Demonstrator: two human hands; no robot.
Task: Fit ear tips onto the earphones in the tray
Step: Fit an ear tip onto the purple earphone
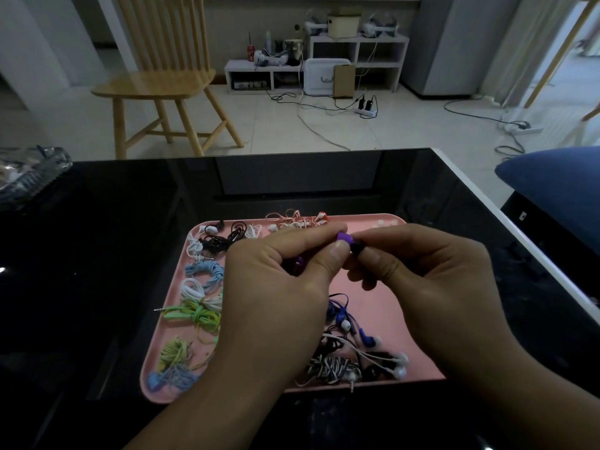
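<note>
Midway, seemingly — left hand (279, 271) pinches purple earbud (344, 237), right hand (431, 271) pinches black tip (358, 247) against it; many bundles left in tray (418, 319).

Both hands (279, 274) (418, 271) pinch a purple earbud (344, 237) above the pink tray (418, 319).

The support was a glossy black table (130, 241) with a white edge along its right side. A pink tray (409, 306) lay at centre; a clear glass dish (32, 173) at ten o'clock.
</note>
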